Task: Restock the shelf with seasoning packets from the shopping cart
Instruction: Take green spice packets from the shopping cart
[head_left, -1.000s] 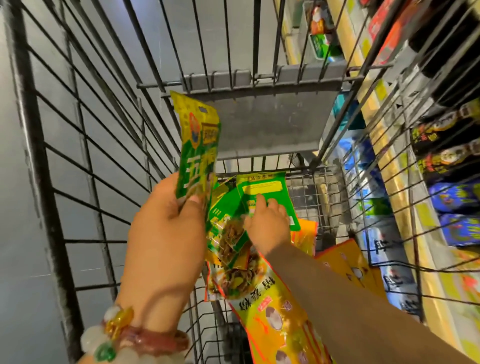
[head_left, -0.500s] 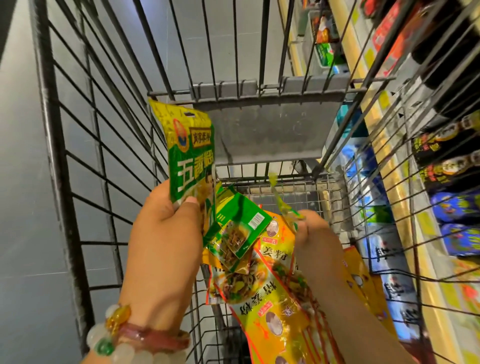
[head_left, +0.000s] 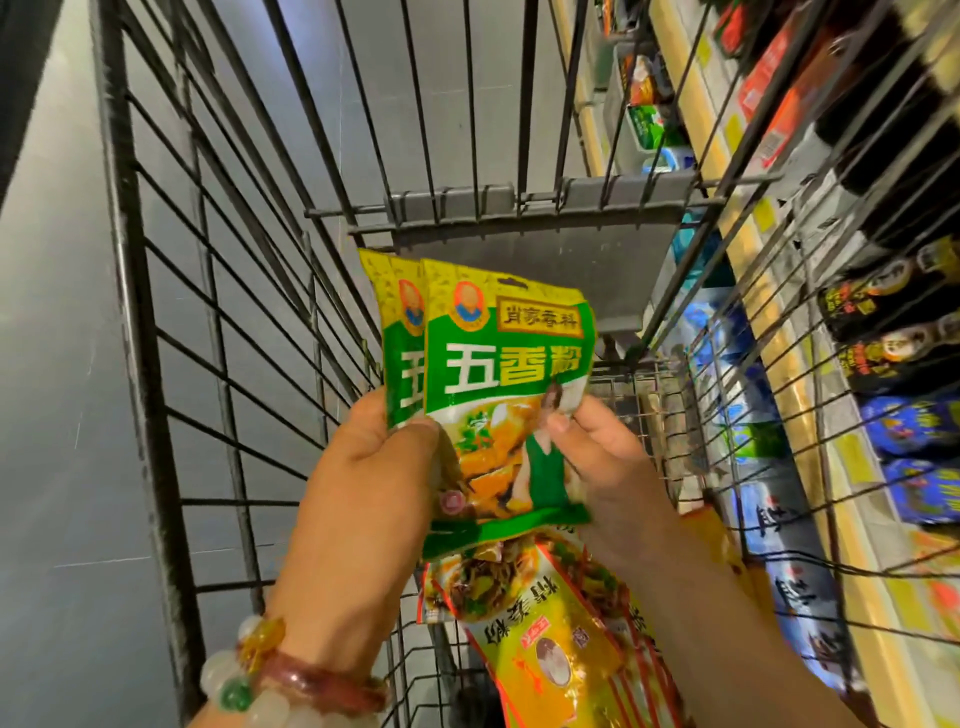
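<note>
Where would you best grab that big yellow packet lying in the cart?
Probably by its near edge, reaching down from above. The yellow packet lies flat on others in the cart, so a thumb-and-fingers pinch on the thin edge suits it. Its far end is covered by the green packets both hands hold.

Wire shopping cart (head_left: 171, 395) holds yellow seasoning packets (head_left: 545, 649) on its bottom.

Glossy plastic seasoning packets (head_left: 506, 374); dark metal-wire cart (head_left: 218, 332).
</note>
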